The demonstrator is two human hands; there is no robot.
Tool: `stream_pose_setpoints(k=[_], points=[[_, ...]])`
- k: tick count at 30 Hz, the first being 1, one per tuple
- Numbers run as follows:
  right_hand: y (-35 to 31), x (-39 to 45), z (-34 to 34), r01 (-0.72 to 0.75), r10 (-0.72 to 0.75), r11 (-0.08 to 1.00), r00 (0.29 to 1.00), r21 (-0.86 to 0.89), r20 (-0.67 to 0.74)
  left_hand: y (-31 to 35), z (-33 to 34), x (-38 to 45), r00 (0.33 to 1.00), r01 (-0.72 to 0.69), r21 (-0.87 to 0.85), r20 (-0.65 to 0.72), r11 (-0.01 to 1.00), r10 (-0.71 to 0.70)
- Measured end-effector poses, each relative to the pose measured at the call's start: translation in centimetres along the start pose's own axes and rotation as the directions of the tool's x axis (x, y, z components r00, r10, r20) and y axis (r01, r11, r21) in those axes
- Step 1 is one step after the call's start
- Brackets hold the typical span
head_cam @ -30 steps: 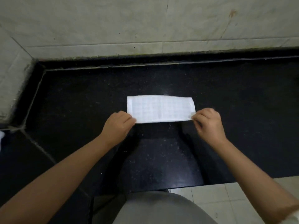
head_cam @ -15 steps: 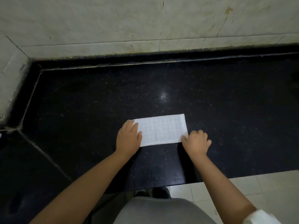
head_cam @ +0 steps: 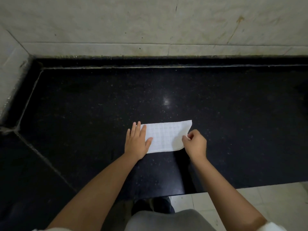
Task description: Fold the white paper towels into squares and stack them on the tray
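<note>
The left hand (head_cam: 139, 141) lies flat with fingers straight on the paper towel's (head_cam: 164, 136) left end, pinning it to the black table (head_cam: 83, 100), while the right hand (head_cam: 195, 144) pinches its lifted right end (to fold over, I'd guess); the strip lies near the table's front edge, long axis left-right along it

The paper towel (head_cam: 165, 137) is white, embossed with a faint grid of small squares. The counter (head_cam: 100, 105) under it is black stone, flecked all over with tiny pale specks (one bright white glint sits near the middle). The wall (head_cam: 150, 22) behind is pale cream tile with grey grout lines, a few dark dots and a thin brownish streak at the upper right. The floor (head_cam: 275, 197) tiles are off-white. The person's trousers (head_cam: 166, 220) are grey.
</note>
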State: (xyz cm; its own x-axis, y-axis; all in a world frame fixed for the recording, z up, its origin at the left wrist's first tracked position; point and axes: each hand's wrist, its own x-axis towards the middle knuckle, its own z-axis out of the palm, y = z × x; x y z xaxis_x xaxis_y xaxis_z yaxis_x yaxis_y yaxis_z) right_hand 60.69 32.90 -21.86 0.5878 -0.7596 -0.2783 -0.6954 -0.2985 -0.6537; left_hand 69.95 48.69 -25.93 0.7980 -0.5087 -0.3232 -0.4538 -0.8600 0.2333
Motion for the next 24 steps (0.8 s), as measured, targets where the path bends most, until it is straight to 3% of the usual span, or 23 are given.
stream_pose_setpoints(k=[4,7,10,15,22,24], points=[[-4.6,-2.3,2.6,0.271,-0.27,0.961,0.963,0.052,-0.014,-2.3,-1.4,-1.1,0.99,0.019,-0.144,-0.137,0.989,-0.039],[-6.2,-4.4,6.3,0.468,-0.46,0.869,0.884,-0.163,0.087,-5.4,-1.8,-2.8,0.978,0.101,-0.164,-0.165,0.981,-0.128],[-4.4,-6.0,10.1,0.609,-0.588,0.699,0.788,-0.376,0.183,-8.1,-1.7,-4.7,0.973,0.152,-0.178,-0.144,0.972,-0.178],[-2.8,-5.8,11.2,0.665,-0.634,0.653,0.742,-0.363,0.219,-10.5,-1.3,-6.2,0.979,0.138,-0.201,-0.12,0.97,-0.164],[-4.4,-5.8,10.6,0.657,-0.678,0.721,0.734,-0.22,-0.033,-10.9,-1.2,-6.0,0.989,0.111,-0.129,-0.083,0.985,-0.123],[-4.4,-6.2,11.2,0.671,-0.699,0.695,0.715,-0.259,-0.024,-11.0,-1.1,-6.0,0.99,0.101,-0.124,-0.085,0.987,-0.112]])
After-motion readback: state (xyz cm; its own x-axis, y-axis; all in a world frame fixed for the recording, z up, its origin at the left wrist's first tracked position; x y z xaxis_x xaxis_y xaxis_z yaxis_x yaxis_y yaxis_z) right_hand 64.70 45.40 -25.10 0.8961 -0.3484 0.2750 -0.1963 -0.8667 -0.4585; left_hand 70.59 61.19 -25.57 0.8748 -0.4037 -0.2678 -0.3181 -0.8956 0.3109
